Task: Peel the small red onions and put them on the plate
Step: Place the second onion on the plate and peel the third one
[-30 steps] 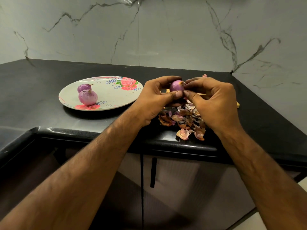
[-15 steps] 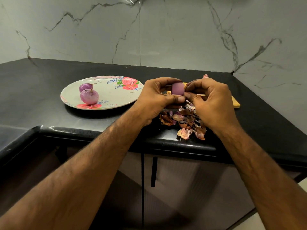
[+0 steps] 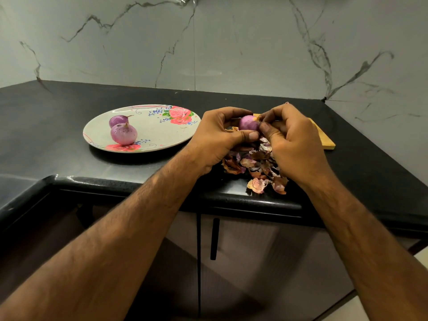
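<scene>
- Now the left hand [image 3: 222,135] grips a small red onion [image 3: 248,123] above the peel pile [image 3: 254,165]
- right hand [image 3: 294,140] pinches skin at its right side
- 2 peeled onions [image 3: 123,134] sit on the plate [image 3: 162,135], left of both hands

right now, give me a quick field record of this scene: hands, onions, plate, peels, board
left hand: grips the held onion from the left, thumb beneath it
right hand: pinches at the held onion's right side
held onion: purple, above the peels
plate: floral, on the black counter, left of the hands
on plate: front onion and back onion, close together at its left side
peels: loose pile near the counter edge, under the hands
wooden board: behind the right hand, partly hidden
</scene>
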